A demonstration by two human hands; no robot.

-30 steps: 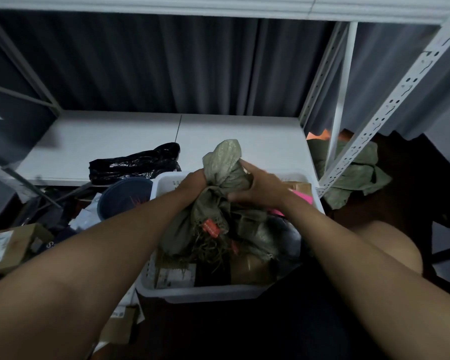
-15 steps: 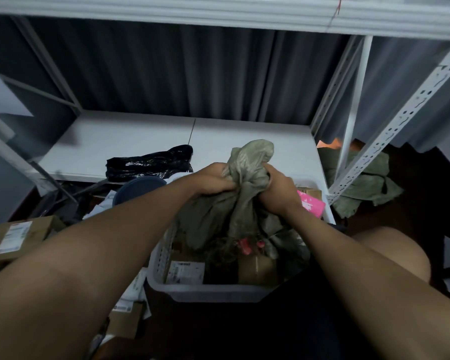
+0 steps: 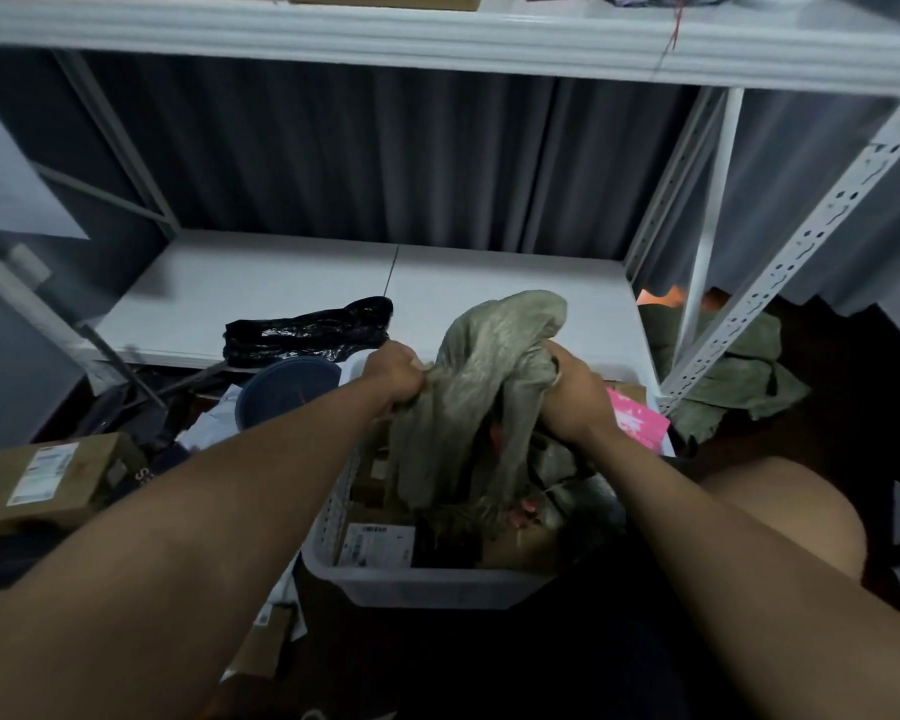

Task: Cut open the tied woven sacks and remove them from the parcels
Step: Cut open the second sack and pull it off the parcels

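Your left hand [image 3: 393, 374] and right hand [image 3: 572, 394] both grip the woven sack [image 3: 481, 376] at frame centre; box labels [image 3: 375, 545] are unreadable.

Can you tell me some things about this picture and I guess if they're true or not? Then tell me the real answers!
1. Both hands hold the green sack. True: the left hand and the right hand each grip it.
2. The sack hangs over a white basket. True.
3. The black bag is inside the basket. False: it lies on the white shelf behind it.
4. The pink thing is left of the sack. False: it pokes out at the basket's right side.
5. A cardboard box with a label sits far left. True.
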